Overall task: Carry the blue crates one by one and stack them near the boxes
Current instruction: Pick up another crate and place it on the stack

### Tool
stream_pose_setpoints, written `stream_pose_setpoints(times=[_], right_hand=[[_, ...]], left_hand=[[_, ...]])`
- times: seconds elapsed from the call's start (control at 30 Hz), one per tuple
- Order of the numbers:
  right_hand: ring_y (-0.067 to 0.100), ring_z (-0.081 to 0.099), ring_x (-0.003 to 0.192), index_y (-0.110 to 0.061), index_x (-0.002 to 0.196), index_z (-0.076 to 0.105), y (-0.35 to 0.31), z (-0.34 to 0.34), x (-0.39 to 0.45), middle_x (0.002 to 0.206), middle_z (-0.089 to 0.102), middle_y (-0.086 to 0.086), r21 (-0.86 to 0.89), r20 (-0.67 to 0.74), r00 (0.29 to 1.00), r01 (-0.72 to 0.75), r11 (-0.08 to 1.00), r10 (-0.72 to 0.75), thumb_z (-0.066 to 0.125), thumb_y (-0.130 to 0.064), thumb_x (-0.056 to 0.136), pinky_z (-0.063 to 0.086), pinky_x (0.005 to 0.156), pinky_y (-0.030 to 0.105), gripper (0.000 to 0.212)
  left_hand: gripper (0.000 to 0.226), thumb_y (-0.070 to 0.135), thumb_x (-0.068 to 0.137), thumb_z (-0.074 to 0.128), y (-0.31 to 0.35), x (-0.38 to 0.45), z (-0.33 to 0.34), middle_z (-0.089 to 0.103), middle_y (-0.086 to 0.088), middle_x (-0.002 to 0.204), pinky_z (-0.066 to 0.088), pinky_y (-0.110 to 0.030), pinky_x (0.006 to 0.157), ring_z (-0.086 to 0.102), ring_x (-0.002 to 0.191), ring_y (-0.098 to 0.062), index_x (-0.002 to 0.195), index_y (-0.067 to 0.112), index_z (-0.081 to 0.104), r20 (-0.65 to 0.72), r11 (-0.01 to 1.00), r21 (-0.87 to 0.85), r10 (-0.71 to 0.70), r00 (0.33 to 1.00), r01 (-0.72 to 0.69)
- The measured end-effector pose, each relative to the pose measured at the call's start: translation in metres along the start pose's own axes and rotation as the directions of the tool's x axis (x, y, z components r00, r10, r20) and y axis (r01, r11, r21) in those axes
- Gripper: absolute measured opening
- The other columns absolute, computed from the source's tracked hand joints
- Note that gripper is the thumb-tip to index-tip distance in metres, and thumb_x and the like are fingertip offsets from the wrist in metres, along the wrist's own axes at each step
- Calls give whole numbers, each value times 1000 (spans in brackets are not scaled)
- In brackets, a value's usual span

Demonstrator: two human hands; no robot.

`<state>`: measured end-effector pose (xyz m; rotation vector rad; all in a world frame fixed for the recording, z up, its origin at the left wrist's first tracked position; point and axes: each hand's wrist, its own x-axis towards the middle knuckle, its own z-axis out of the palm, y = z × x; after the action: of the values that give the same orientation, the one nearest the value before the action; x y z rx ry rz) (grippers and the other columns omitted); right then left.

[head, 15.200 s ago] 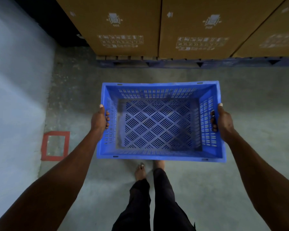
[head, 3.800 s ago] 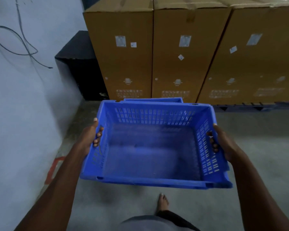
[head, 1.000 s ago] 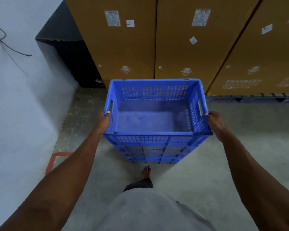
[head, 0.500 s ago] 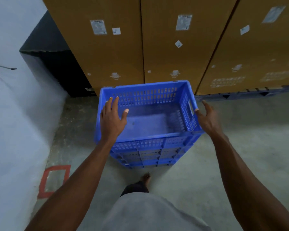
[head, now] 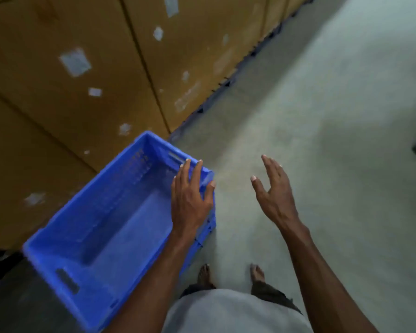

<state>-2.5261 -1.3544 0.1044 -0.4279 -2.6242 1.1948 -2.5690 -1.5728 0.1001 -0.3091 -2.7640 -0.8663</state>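
While our hands hang free of it, the blue crate [head: 101, 227] sits to our left, close against the cardboard boxes [head: 82, 68], and it appears to rest on other crates, though the blur hides what lies beneath. Its long axis runs from near our left hip away toward the boxes, roughly parallel to their faces. Our left hand [head: 190, 198] is the nearer one: it hovers over the crate's right-hand rim, fingers straight and spread, holding nothing; whether it brushes the rim we cannot tell. Our right hand [head: 273, 193] is well apart over the bare concrete floor [head: 322, 140], fingers loosely extended, also empty. We judge this crate placed, so the next move is to turn away to the right for another. That way lies open floor, our bare feet [head: 231, 272] below, and a dark shape at the far right edge that we cannot identify.
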Motion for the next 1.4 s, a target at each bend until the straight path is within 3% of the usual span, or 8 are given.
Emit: stream_pose_setpoints(times=[0.1,0.23,0.57,0.83,0.93,1.07,1.2,1.4], right_hand=[[20,21,152,-30,155,33,31,-41,-52,162,33,1,-16,-148,974,-178,984,174,56,-39,99,21,122,40,62],[16,19,152,-33,156,31,72,-90,-131,163,31,-3,54,-338,870,-362,931,358,54,-43,99,22,122,42,62],[14,28,148,-27,155,35,169,-216,-367,160,35,-1,282,-656,438,-613,738,614,54,-41,100,25,119,32,60],[14,33,146,-25,153,39,236,-314,-568,158,39,0,524,-726,3,-645,556,687,57,-41,98,30,118,34,60],[10,32,146,-27,154,37,255,-339,-619,159,38,-4,574,-729,-102,-630,523,677,55,-43,98,28,119,31,61],[11,31,147,-28,154,37,290,-375,-677,159,38,-4,633,-712,-241,-625,456,659,55,-43,98,27,118,30,61],[13,30,147,-28,154,36,340,-438,-733,159,38,-3,667,-706,-344,-616,418,620,56,-42,98,29,119,37,61],[13,35,145,-27,153,39,419,-565,-810,158,40,-2,768,-630,-519,-525,366,578,58,-37,98,26,114,25,58]], left_hand=[[62,51,95,51,46,-10,31,35,-5,161,31,-43,117,34,147,-27,151,25,45,137,988,-78,143,980,-133],[61,49,96,53,115,-44,62,34,-4,162,30,-42,117,31,148,-26,151,27,43,282,920,-217,378,882,-326],[63,50,95,51,304,-208,129,30,-4,164,27,-41,119,25,152,-23,153,28,40,456,664,-489,748,483,-566],[63,58,95,46,462,-398,167,30,0,163,33,-50,118,26,150,-20,152,33,39,470,456,-707,874,123,-540],[65,64,94,42,513,-451,185,29,1,164,31,-48,118,25,151,-19,152,34,38,436,353,-754,900,-19,-553],[64,63,95,44,590,-519,223,30,0,163,32,-49,118,26,150,-20,151,34,39,396,270,-804,908,-139,-529],[61,58,96,48,667,-602,262,30,1,163,30,-46,117,26,150,-19,152,34,38,363,224,-854,903,-230,-470],[67,70,94,40,797,-721,321,24,4,165,33,-49,117,23,150,-17,154,39,32,358,211,-911,833,-422,-355]])
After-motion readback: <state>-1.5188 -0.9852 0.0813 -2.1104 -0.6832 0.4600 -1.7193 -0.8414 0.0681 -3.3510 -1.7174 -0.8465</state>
